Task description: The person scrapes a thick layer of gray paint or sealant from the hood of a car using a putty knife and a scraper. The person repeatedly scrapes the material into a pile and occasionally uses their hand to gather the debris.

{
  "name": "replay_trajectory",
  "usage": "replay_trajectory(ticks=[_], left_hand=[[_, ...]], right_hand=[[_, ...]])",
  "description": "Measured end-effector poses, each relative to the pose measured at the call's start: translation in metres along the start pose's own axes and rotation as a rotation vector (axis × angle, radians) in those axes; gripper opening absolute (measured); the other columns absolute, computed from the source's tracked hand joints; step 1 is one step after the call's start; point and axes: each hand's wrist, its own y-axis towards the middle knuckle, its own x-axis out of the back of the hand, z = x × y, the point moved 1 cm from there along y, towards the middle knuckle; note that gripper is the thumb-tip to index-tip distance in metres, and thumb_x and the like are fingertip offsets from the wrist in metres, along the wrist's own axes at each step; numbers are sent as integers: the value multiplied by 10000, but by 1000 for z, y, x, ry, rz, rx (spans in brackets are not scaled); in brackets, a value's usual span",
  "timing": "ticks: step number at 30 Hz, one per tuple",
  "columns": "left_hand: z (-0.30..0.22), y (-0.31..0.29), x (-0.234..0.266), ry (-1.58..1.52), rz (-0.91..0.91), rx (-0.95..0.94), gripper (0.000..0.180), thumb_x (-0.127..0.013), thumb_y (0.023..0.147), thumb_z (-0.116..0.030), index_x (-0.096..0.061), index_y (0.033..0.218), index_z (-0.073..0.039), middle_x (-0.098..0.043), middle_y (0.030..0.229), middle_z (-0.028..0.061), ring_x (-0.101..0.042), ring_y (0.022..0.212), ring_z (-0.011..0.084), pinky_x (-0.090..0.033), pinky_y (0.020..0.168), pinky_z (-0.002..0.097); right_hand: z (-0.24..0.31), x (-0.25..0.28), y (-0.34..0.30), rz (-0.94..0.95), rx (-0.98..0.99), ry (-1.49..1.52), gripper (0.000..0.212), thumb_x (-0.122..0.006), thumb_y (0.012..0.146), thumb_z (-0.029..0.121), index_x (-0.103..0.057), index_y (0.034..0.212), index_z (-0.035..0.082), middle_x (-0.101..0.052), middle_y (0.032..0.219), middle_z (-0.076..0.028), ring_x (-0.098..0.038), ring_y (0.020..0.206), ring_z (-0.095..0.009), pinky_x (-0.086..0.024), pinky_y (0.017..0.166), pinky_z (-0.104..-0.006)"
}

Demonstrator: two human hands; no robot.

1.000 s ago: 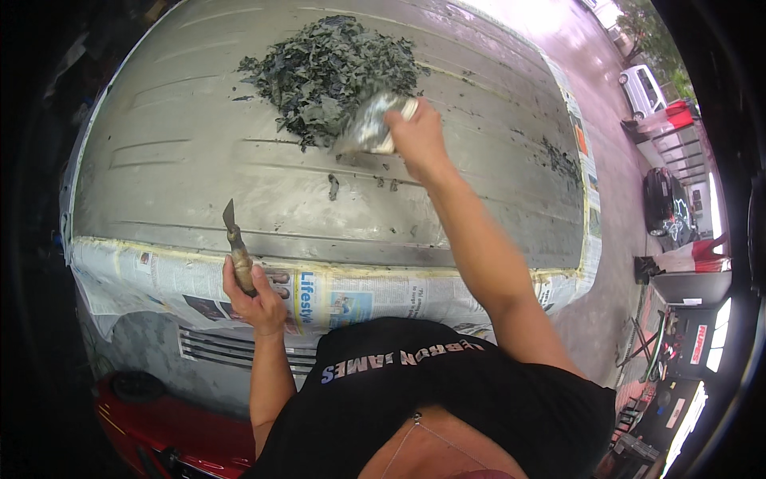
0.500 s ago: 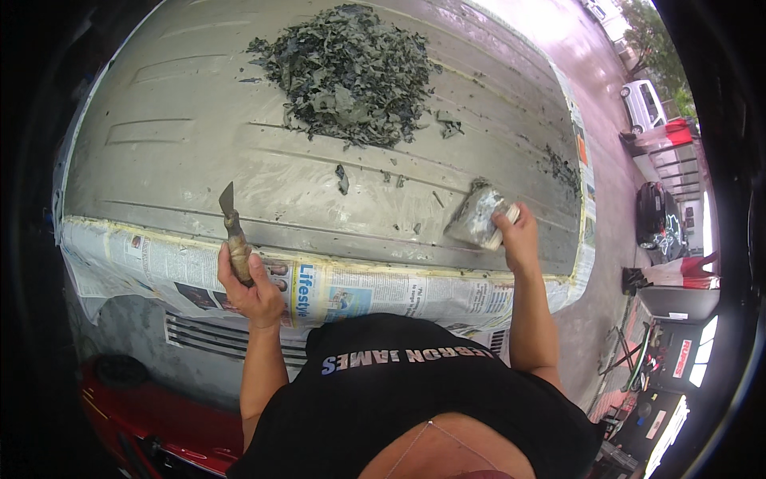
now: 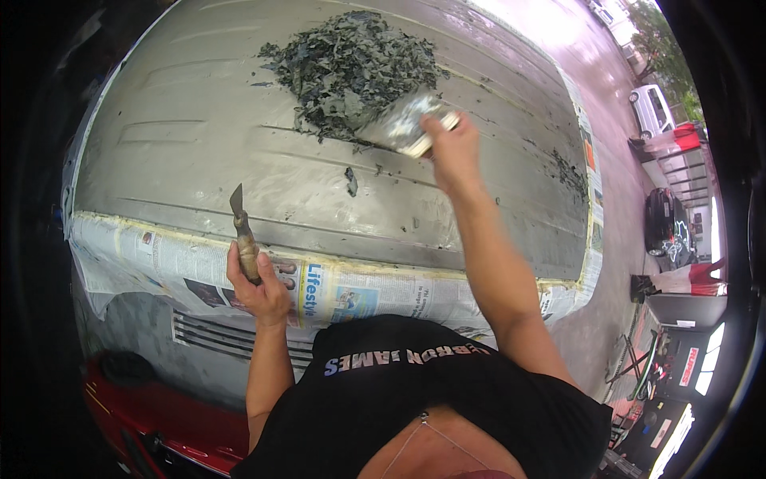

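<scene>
My left hand (image 3: 259, 289), near the newspaper-covered front edge, is closed round the worn brown handle of a scraper (image 3: 246, 247). Its narrow metal blade points up and away from me. Farther off and to the right, my right hand (image 3: 453, 152) grips what looks like a wide flat brush (image 3: 411, 120), silvery grey with a pale edge and blurred by motion. The brush is at the lower right of a heap of grey-black paint flakes (image 3: 351, 72), on a dull grey ribbed vehicle roof (image 3: 183, 168). A loose flake (image 3: 351, 182) lies below the heap.
Newspaper sheets (image 3: 159, 255) are taped along the roof's front and right edges. Scattered flakes (image 3: 566, 172) lie near the right edge. A red car (image 3: 175, 407) stands at lower left. On the right are a white van (image 3: 653, 110), a dark car (image 3: 661, 219) and workshop gear.
My right hand has swept the brush from the roof's front right up and left to the heap. Loose bits that lay near the heap's lower right are now hidden or moved. My left hand stays put.
</scene>
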Motion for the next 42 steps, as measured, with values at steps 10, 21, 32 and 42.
replay_trajectory(ticks=[10, 21, 32, 42], left_hand=[[1, -2, -1, -36, 10, -6, 472, -571, 998, -96, -392, 1395, 85, -548, 1246, 213, -581, 1048, 231, -484, 907, 321], [-9, 4, -4, 20, 0, -21, 477, -594, 988, -125, -417, 1384, 73, -585, 1196, 223, -605, 1027, 260, -491, 900, 346], [-8, 5, 0, 65, 1, -71, 468, -619, 958, -98, -445, 1345, 99, -602, 1193, 275, -642, 1010, 344, -520, 858, 380], [-7, 2, 1, -2, 21, -7, 476, -580, 984, -100, -411, 1389, 82, -581, 1211, 191, -594, 1049, 232, -483, 927, 332]], right_hand=[[45, 115, -64, 376, 570, -1133, 237, -673, 811, -3, -686, 1034, 78, -673, 862, -76, -634, 714, -180, -513, 611, -331], [-19, 122, -150, 766, 954, -1351, 376, -632, 727, 56, -651, 1102, 78, -617, 1030, -60, -574, 878, -236, -509, 649, -340], [-39, 21, -51, 601, 1313, -1326, 390, -626, 758, 90, -618, 1148, 95, -602, 1025, -62, -569, 888, -238, -505, 678, -361], [86, -26, 28, 398, 1083, -969, 199, -630, 838, -23, -708, 1000, 63, -637, 853, -129, -617, 822, -314, -523, 708, -412]])
